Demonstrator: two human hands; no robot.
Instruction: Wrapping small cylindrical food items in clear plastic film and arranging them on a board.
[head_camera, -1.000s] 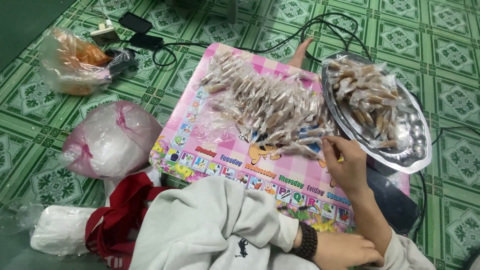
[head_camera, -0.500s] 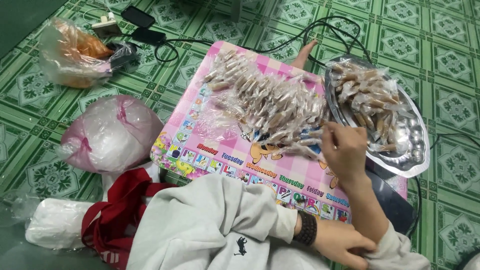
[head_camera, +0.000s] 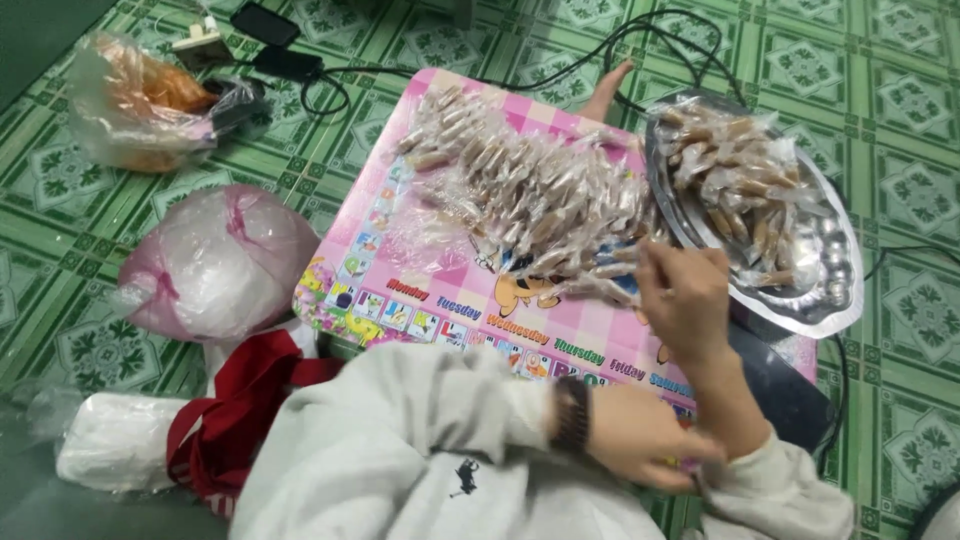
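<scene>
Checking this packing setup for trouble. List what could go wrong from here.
1. The silver tray hangs over the edge of the pink board; a nudge from the right hand might tip it.
2. The heap of wrapped sweets reaches the board's far edge, so pieces could slide onto the floor.

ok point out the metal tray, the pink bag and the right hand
metal tray (head_camera: 830, 300), head view, on its bare rim at the lower right
pink bag (head_camera: 215, 260), head view, on the middle of its bulging side
right hand (head_camera: 685, 295), head view, on the back of the hand
</scene>
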